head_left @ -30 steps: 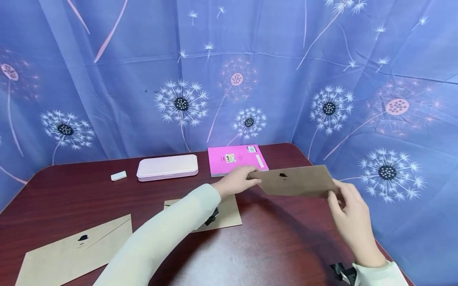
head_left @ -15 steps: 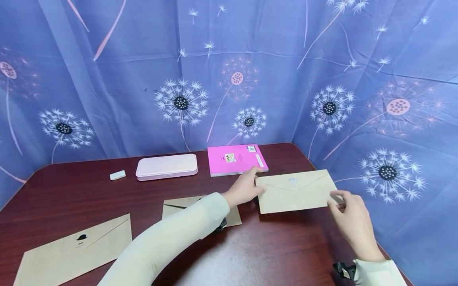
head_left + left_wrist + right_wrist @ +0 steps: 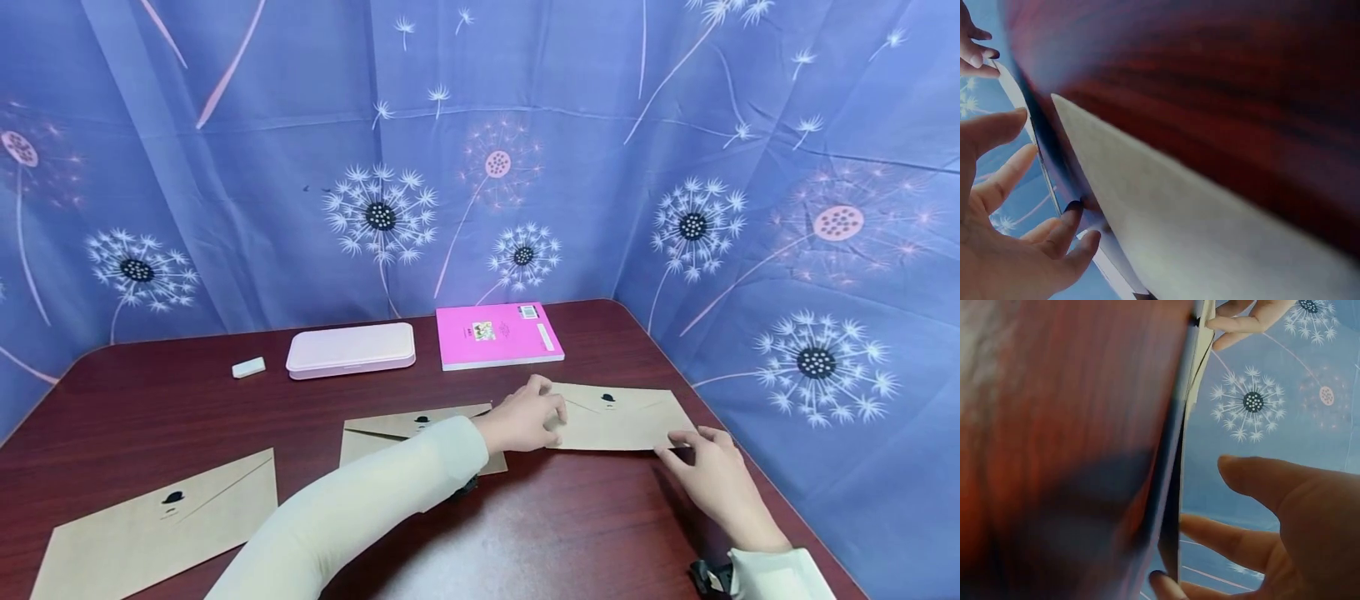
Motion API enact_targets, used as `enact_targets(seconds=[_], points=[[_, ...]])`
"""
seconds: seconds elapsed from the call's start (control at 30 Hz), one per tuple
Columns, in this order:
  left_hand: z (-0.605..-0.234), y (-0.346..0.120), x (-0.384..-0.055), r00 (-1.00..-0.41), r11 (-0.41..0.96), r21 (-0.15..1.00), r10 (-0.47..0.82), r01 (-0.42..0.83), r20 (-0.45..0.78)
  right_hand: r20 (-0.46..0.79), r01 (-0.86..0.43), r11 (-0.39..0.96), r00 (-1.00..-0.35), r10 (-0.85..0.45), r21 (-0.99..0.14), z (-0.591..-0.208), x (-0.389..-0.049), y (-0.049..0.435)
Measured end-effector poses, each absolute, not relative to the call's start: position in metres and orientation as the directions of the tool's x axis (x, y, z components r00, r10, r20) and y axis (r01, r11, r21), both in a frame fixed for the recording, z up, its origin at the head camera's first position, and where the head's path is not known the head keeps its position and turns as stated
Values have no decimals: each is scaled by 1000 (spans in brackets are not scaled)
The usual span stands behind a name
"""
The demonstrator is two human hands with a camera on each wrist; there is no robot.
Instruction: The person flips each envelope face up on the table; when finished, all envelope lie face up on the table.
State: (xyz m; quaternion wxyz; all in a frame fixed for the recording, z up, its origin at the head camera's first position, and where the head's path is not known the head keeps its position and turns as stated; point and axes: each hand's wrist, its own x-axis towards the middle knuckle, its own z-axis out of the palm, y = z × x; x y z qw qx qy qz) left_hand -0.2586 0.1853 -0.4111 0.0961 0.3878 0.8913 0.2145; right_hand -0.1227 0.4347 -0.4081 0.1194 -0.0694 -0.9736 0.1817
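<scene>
A tan envelope [image 3: 622,421] with a small black hat print lies low over the right side of the table, its near edge slightly raised. At its left end is my left hand [image 3: 525,419], the fingers bent and spread. In the left wrist view the thumb [image 3: 1007,128] stands apart from the envelope, while a fingertip meets its edge. My right hand [image 3: 712,475] is at the near right corner. The right wrist view shows fingers touching the envelope edge [image 3: 1180,481], with the thumb [image 3: 1254,478] away from it.
A second tan envelope [image 3: 375,429] lies partly under my left forearm, and a third [image 3: 150,533] lies at front left. Along the back stand a white eraser [image 3: 248,367], a pale pink case [image 3: 351,350] and a pink book [image 3: 498,335]. A blue dandelion curtain [image 3: 450,150] surrounds the table.
The right envelope has tilted from its dark, raised position and come down to the table. Both hands have lowered with it, and their fingers have loosened from its ends.
</scene>
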Motion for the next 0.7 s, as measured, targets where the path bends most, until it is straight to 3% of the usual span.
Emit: enact_targets(seconds=[0.23,0.37,0.53,0.7], points=[[-409,186,-245,-649,641,244,759,728,-58,65,112,939,-988,140,-326,-409,-127,432],[-407,178,-239,-642,638,208,765,742,-57,34,119,954,-990,133,-276,-408,-129,426],[-395,150,-232,-632,615,225,775,756,7,113,68,966,-989,99,-248,-401,-133,410],[-385,106,-227,-676,631,277,730,724,105,223,-36,961,-974,27,-273,-391,-140,387]])
